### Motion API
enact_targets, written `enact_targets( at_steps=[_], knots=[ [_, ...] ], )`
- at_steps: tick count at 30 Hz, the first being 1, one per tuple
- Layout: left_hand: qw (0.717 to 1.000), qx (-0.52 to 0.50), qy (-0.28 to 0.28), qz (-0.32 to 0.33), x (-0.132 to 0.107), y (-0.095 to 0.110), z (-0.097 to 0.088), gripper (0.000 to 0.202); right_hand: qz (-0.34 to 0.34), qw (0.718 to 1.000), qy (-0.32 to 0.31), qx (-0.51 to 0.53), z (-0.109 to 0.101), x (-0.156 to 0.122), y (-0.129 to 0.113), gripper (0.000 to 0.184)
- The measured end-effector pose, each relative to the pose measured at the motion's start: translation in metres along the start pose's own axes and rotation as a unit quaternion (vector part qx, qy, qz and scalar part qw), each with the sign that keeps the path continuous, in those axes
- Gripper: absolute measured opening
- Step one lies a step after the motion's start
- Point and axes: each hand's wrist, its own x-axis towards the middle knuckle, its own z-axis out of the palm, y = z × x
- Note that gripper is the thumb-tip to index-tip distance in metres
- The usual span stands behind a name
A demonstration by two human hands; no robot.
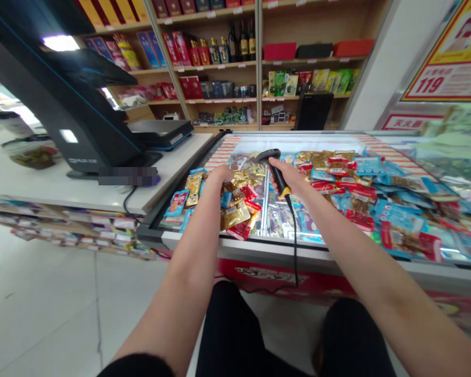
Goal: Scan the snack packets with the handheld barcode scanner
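Observation:
My right hand (292,180) is closed around the handle of a black barcode scanner (271,158) with a yellow base; its head points left and down over the snack packets. A black cable (295,241) hangs from the scanner over the front of the case. My left hand (221,174) reaches into a pile of gold and red snack packets (239,201) lying on the glass-topped freezer case (267,245). Its fingers curl down onto the packets, and I cannot make out whether they grip one.
A black checkout terminal (82,112) stands on the white counter (43,183) to the left. More blue and red packets (377,193) cover the case's right side. Shelves of boxes and bottles (220,57) line the back wall. Pale tiled floor (43,293) lies at lower left.

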Motion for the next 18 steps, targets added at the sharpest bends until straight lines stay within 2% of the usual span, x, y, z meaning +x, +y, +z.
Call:
enact_targets(
  at_steps=[3, 5, 8, 13, 18],
  knots=[
    [0.993, 0.073, -0.078, -0.039, 0.001, -0.001, -0.005, 0.056, 0.008, 1.0, -0.022, -0.017, 0.01, 0.005, 0.005, 0.03],
    [0.992, 0.094, -0.076, -0.04, 0.003, -0.001, -0.005, 0.062, 0.01, 0.999, -0.027, -0.025, 0.01, 0.007, 0.008, 0.029],
    [0.996, 0.075, -0.04, -0.022, 0.008, -0.003, 0.001, 0.055, 0.013, 0.999, -0.028, -0.024, 0.005, 0.008, 0.011, 0.03],
    [0.995, -0.067, 0.067, 0.023, 0.011, -0.002, 0.012, 0.049, 0.009, 0.999, -0.029, -0.021, -0.003, 0.007, 0.012, 0.031],
    [0.978, -0.166, 0.103, 0.07, 0.011, 0.002, 0.01, 0.042, 0.003, 0.999, -0.03, -0.023, -0.003, 0.003, 0.01, 0.032]
  ],
)
